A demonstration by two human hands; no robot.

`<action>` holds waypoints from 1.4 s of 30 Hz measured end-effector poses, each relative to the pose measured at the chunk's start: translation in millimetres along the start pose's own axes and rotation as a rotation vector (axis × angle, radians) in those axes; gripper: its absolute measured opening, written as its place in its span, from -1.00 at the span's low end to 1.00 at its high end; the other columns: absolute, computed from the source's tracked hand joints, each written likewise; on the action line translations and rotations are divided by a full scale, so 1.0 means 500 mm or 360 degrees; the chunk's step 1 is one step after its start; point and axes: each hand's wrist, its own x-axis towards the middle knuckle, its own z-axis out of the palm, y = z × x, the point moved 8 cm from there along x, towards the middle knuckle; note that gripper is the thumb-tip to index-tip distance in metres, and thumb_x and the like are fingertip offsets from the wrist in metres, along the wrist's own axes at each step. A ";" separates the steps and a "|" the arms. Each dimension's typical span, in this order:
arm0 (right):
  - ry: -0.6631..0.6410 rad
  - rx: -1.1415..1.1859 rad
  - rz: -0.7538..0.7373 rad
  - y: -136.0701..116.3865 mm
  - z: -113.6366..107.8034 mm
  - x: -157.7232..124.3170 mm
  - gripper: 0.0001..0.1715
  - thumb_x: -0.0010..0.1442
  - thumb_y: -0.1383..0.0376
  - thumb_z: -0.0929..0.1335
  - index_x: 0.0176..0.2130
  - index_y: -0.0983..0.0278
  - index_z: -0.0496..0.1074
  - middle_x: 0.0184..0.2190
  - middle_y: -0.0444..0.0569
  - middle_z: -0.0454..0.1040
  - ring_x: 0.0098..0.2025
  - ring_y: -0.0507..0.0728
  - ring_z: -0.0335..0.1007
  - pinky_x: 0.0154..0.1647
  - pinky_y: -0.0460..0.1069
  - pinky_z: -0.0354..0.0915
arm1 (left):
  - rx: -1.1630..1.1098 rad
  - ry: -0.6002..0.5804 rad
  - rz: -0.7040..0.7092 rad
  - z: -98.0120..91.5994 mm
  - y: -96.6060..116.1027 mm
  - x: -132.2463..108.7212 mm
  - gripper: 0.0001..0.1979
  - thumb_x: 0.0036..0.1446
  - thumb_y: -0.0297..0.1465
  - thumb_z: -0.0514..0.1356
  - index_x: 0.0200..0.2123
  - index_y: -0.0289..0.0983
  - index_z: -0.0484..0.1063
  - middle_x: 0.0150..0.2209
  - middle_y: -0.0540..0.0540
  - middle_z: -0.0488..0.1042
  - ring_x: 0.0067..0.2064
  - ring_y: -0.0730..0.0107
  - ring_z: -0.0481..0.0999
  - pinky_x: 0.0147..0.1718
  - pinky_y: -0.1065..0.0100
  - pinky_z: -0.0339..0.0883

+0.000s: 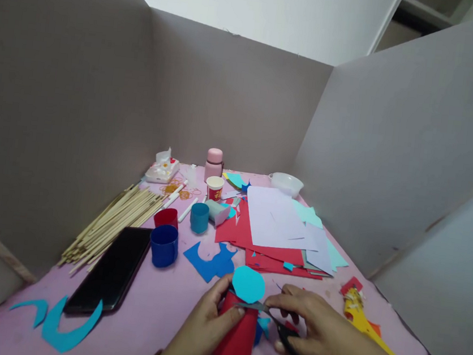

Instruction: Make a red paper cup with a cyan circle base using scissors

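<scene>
At the near left edge of the pink table [152,316] lie curved turquoise paper offcuts [61,325], and just beyond them a dark phone [112,271] rests face up beside a bundle of wooden sticks [114,218]. Further right stand a blue cup [164,245], a red cup [166,217] and a small teal cup [199,217], with a blue paper cutout [211,261] lying flat just right of the blue cup.

Near centre, the left hand [207,322] is wrapped around a red paper cup [238,334], fingers curled on its side and holding it upright on the table. A turquoise paper disc [248,284] sits at the cup's far rim, touching it; I cannot tell whether it is glued there or only held. The right hand [316,335] grips black-handled scissors [283,331], fingers closed through the handles, the blades pointing left and meeting the disc's lower edge by the cup rim.

The work in hand looks like trimming the disc to fit the cup. The next move, I judge, calls for steadying the cup and turning it slowly so the blades follow the curve.

Far right of centre lies a stack of red, white and mint paper sheets [281,234], and at near right a yellow strip [367,326].
</scene>
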 end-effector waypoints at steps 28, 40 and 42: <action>0.0019 0.0148 -0.0064 0.010 -0.003 -0.001 -0.45 -0.01 0.35 0.37 0.03 0.21 0.47 -0.22 0.03 0.52 -0.24 0.17 0.37 -0.15 0.08 0.29 | 0.0016 -0.0117 0.0026 0.009 0.009 0.002 -0.56 0.14 -0.30 0.21 0.10 -0.16 0.28 0.12 -0.15 0.39 0.13 0.13 0.35 0.07 0.17 0.22; -0.0148 0.0889 0.0129 0.075 0.029 0.007 -0.57 0.05 0.28 0.43 -0.04 0.17 0.47 -0.41 -0.19 0.30 -0.40 0.01 0.14 -0.38 -0.09 0.16 | -0.0162 -0.0516 -0.0253 0.029 0.010 -0.026 0.27 -0.30 -0.06 0.43 0.33 -0.11 -0.33 0.25 -0.35 0.19 0.15 -0.04 0.35 0.07 0.02 0.22; -0.0143 0.0985 0.0131 0.085 0.033 0.006 -0.61 0.08 0.27 0.42 -0.05 0.18 0.47 -0.43 -0.21 0.26 -0.41 -0.01 0.10 -0.42 -0.11 0.12 | -0.0083 -0.0581 -0.0221 0.029 0.022 -0.033 0.39 -0.36 -0.06 0.44 0.32 -0.06 -0.51 0.32 -0.32 0.07 0.24 -0.07 0.22 0.15 -0.01 0.11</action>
